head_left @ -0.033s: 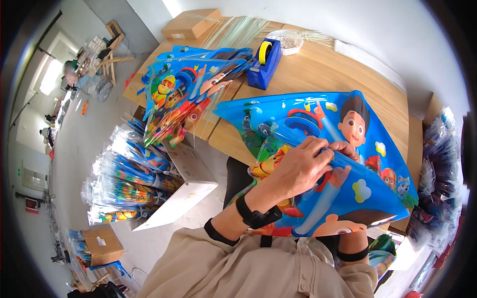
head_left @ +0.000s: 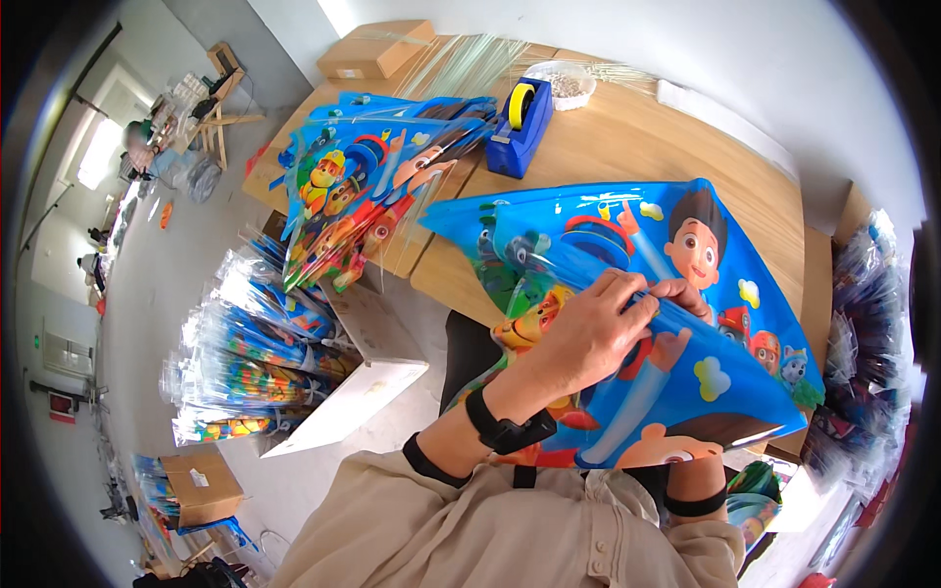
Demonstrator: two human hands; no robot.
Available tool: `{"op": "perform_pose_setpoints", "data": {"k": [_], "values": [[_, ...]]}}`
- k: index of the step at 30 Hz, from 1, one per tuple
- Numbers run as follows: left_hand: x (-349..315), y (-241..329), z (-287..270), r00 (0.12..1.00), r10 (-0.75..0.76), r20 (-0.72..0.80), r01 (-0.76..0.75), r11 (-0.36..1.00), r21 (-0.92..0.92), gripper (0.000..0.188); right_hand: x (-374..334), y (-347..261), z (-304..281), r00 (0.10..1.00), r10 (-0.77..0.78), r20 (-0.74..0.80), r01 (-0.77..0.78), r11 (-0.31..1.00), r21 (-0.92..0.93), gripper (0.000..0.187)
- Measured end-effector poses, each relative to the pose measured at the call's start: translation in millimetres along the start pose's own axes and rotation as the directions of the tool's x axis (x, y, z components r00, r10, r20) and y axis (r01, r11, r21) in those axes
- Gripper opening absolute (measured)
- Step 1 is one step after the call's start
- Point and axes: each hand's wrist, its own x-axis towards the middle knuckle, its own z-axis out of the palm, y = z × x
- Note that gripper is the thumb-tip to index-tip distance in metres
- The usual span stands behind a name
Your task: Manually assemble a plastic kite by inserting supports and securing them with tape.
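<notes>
A blue kite printed with cartoon figures spreads over the near part of the table and across my lap. My left hand, a black band and device on its wrist, comes over the sheet from the left. Its fingers are pinched on the fold along the kite's middle. Meeting it there is my right hand, thumb and fingers closed on the same fold. The kite covers most of my right forearm. Whether a small part lies between the fingertips cannot be seen.
Behind the kite stand a blue tape dispenser with yellow tape and a white basket of small pieces. More folded kites lie at the left. Thin rods and a cardboard box are at the back; wrapped kites fill a box below.
</notes>
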Motion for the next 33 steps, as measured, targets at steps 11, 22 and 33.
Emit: {"op": "perform_pose_setpoints", "data": {"k": [11,22,33], "values": [[-2,20,-9,0.966,0.242,-0.094,-0.217,0.951,0.222,0.015,-6,-7,-4,0.989,-0.011,0.148,0.009,1.0,0.016,0.065],[-4,32,-38,0.989,0.113,0.091,-0.089,0.97,-0.227,0.026,20,-62,5,0.805,-0.535,0.257,0.573,0.814,-0.099,0.035],[9,-17,-134,0.942,-0.278,-0.188,0.158,0.861,-0.483,0.017,-10,-219,-73,0.831,-0.467,-0.303,-0.005,0.538,-0.843,0.01]]}}
